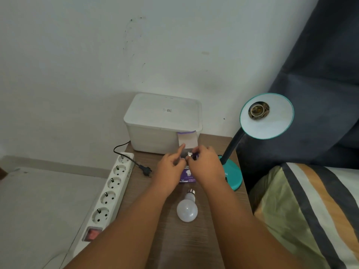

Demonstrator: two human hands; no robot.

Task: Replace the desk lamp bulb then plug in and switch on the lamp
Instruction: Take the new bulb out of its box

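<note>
A purple bulb box (187,176) stands on the wooden table (213,239) with its top flap open. My left hand (171,167) and my right hand (206,165) both grip its open top, where a metal bulb base shows between the fingers. A loose white bulb (187,207) lies on the table just in front of the box. The teal desk lamp (267,115) stands at the right with its shade turned up and its socket (257,110) empty. Its black plug (146,169) lies unplugged beside the white power strip (108,193).
A white lidded container (163,123) sits against the wall behind the box. The power strip has a red switch (91,233) near its front end. A dark curtain (320,74) and a striped bedcover (310,210) border the table on the right.
</note>
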